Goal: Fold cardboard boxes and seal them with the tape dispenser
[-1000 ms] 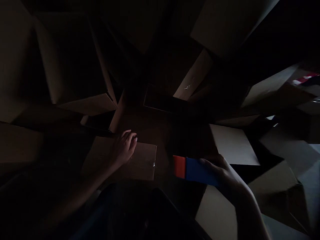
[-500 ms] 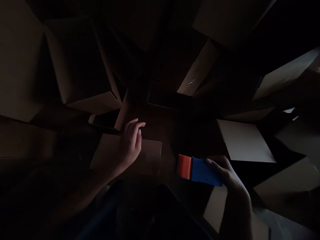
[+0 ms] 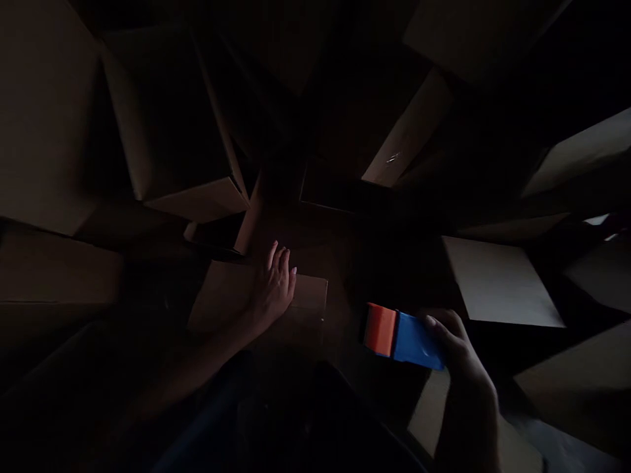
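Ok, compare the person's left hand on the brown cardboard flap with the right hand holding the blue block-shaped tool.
The left hand lies open and flat, fingers stretched out; the right hand is curled shut. The left hand holds nothing and rests on the brown cardboard flap; the right hand grips the blue block-shaped tool with an orange end. Both are bare and dimly lit, among brown cardboard boxes.

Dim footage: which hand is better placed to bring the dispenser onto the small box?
Likely right: the right hand holds the dispenser beside the box; the left hand lies flat on it.
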Available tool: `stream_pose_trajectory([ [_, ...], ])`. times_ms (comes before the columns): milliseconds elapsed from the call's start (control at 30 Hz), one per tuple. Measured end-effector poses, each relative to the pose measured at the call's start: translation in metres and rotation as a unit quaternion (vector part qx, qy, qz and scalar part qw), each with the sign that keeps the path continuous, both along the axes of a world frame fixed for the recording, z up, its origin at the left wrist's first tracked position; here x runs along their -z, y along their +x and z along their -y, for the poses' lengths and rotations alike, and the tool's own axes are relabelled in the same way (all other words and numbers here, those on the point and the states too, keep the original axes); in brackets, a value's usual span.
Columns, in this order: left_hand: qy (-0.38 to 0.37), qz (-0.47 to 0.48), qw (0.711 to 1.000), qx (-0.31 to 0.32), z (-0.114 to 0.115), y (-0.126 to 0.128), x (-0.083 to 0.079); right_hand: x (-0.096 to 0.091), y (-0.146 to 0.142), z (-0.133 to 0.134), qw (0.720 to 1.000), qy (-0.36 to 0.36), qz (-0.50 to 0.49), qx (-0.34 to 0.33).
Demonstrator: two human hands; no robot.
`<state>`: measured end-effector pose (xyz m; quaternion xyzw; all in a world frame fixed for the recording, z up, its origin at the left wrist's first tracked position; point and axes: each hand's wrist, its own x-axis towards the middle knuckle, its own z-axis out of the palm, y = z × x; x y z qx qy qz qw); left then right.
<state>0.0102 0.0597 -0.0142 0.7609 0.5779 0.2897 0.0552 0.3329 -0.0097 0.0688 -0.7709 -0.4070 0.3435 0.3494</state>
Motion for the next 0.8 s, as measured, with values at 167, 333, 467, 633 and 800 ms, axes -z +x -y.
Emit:
stream_pose_trajectory([
  [167,0.020,0.075,0.997,0.008,-0.007,-0.004,0.002,-0.001,-0.002,0.002,0.996,-0.003,-0.064,0.061],
  [333,0.039,0.134,0.990,0.001,-0.006,-0.003,-0.027,0.003,0.000,0.004,0.996,-0.008,-0.067,0.062],
  [467,0.026,0.084,0.995,0.039,0.007,0.011,-0.040,0.008,0.001,0.004,0.996,-0.004,-0.062,0.059],
  [633,-0.026,-0.085,0.995,0.038,0.016,0.027,-0.018,0.011,-0.002,0.001,0.997,-0.006,-0.065,0.049],
  [800,-0.044,-0.140,0.989,0.021,0.016,0.031,-0.010,0.012,-0.004,0.001,0.996,-0.010,-0.067,0.049],
])
